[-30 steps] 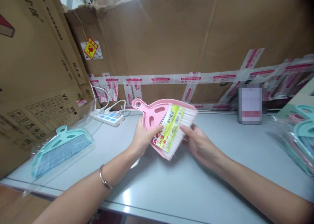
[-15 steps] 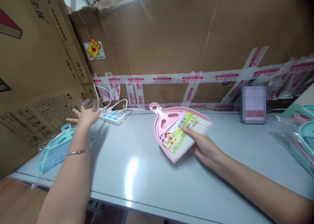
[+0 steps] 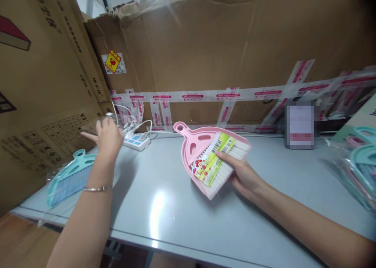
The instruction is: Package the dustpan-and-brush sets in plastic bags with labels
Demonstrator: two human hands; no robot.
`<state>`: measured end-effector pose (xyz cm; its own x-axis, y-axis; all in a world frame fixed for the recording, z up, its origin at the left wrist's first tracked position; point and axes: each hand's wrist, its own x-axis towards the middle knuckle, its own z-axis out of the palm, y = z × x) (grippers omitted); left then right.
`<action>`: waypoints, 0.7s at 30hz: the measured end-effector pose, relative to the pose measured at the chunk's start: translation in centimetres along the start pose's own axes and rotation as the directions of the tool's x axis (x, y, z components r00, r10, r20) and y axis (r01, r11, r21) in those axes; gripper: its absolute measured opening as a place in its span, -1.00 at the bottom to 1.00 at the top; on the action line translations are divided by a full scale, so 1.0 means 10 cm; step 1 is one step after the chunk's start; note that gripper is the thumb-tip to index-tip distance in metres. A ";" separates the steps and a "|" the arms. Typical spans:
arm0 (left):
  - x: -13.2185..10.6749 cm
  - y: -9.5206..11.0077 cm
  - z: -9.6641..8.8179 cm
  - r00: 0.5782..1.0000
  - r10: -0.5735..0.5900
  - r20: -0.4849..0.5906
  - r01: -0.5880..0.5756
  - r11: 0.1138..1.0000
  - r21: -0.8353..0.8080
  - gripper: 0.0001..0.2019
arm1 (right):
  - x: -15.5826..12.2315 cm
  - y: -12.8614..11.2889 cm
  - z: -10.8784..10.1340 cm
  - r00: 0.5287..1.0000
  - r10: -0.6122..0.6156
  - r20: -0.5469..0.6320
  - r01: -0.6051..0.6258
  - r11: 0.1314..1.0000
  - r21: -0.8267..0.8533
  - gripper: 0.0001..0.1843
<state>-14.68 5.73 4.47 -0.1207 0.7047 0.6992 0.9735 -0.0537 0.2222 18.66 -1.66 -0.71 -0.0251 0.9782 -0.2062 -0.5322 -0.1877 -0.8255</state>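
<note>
My right hand (image 3: 241, 172) grips a small pink dustpan (image 3: 192, 142) together with its brush (image 3: 232, 162), which has white bristles and a printed yellow-green label. The thumb presses on the label, and the dustpan is tilted above the table. My left hand (image 3: 108, 137) is raised at the left, some fingers curled and one stretched out sideways. Crumpled clear plastic (image 3: 117, 121), apparently a bag, shows at its fingertips; the fingers partly hide it. Below the left hand, a turquoise dustpan and brush set (image 3: 70, 178) lies on the table in clear wrapping.
A white power strip (image 3: 136, 141) with plugged-in cables lies near the back of the grey table (image 3: 141, 209). Large cardboard boxes (image 3: 190, 45) stand behind and to the left. At the right are a blurred-out upright device (image 3: 301, 125) and more wrapped dustpan sets (image 3: 366, 158).
My left hand has shifted right and slightly up, its fingers more curled, with the clear plastic moving along. The right hand still holds the pink dustpan and brush almost in place.
</note>
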 end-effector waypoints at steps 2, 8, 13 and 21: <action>-0.11 0.42 -0.05 0.999 0.036 -0.021 -0.034 0.993 0.109 -0.53 | -0.03 -0.02 0.00 0.999 0.019 0.047 -0.019 1.000 -0.003 -0.56; -0.44 1.12 0.04 0.917 0.307 0.256 -0.309 0.951 -0.034 -0.42 | -0.08 -0.07 0.02 0.994 0.045 0.100 -0.035 0.995 -0.097 -0.64; -0.49 1.04 0.16 0.863 0.383 0.328 -0.326 0.920 -0.217 -0.31 | -0.05 -0.07 0.02 0.992 0.089 0.086 -0.076 0.987 -0.142 -0.67; -0.73 1.30 0.11 0.706 0.592 0.390 -0.433 0.796 -0.424 -0.38 | 0.01 0.04 0.00 0.992 0.022 -0.124 -0.018 0.999 0.039 -0.74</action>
<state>-0.93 0.71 1.47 0.5665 0.7414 0.3597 0.7444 -0.6476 0.1625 18.42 -1.65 -1.09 0.0682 0.9551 -0.2882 -0.5642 -0.2013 -0.8007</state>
